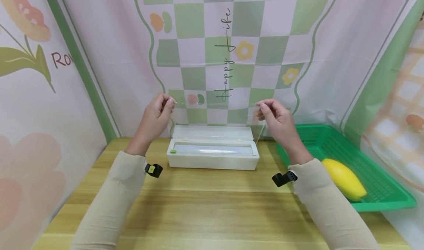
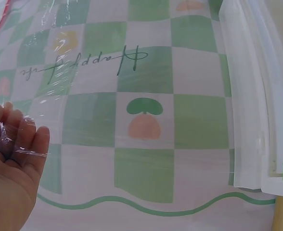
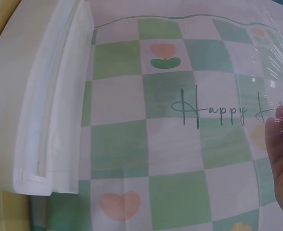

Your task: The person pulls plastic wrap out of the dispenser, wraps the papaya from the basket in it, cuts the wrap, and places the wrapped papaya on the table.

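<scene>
A sheet of clear cling film (image 3: 276,53) stretches between both hands above a white cling film dispenser (image 1: 212,162). My left hand (image 1: 155,115) pinches one upper corner of the film between thumb and fingers. At the opposite corner, my right hand (image 1: 279,118) pinches the film the same way. The dispenser lies lengthwise at the back of the table with its lid (image 1: 212,133) raised, showing the roll (image 1: 212,149) inside. A small green slider (image 1: 173,151) sits at its left end. In the left wrist view, wrinkled film crosses the left fingers.
To the right, a green plastic basket (image 1: 385,206) holds a yellow mango-like fruit (image 1: 344,180). A wood-grain table (image 1: 212,213) lies beneath. Behind it hangs a green-and-white checked cloth (image 1: 188,18) with lettering, and printed curtains (image 1: 29,106) close off the sides.
</scene>
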The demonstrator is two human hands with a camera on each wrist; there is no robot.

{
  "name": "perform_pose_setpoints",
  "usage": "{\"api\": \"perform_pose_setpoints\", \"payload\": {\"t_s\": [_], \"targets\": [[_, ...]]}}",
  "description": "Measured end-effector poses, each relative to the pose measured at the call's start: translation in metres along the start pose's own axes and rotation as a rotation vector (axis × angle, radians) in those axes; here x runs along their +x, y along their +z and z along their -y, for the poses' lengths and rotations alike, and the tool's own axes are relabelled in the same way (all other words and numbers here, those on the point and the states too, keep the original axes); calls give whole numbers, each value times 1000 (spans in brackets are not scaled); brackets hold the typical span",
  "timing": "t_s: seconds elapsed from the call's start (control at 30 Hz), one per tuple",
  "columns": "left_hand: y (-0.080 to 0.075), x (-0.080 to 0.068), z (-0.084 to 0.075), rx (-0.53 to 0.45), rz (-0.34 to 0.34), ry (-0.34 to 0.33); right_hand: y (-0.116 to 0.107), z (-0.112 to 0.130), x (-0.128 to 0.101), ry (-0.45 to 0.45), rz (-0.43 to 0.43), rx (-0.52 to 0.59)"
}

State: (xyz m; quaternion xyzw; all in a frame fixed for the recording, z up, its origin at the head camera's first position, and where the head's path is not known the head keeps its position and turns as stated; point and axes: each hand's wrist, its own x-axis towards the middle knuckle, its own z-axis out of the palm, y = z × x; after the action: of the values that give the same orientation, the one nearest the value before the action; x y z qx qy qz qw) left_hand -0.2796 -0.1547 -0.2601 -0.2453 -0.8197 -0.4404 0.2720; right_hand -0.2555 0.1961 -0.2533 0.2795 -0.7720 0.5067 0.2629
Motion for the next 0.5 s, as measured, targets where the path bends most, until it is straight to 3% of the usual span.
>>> {"api": "perform_pose_setpoints", "payload": {"t_s": [0.33, 0.5], "targets": [[-6, 6, -8, 5, -13, 34, -4, 6, 7, -15, 3, 19], [-8, 8, -12, 7, -14, 60, -9, -9, 11, -14, -4, 17]]}}
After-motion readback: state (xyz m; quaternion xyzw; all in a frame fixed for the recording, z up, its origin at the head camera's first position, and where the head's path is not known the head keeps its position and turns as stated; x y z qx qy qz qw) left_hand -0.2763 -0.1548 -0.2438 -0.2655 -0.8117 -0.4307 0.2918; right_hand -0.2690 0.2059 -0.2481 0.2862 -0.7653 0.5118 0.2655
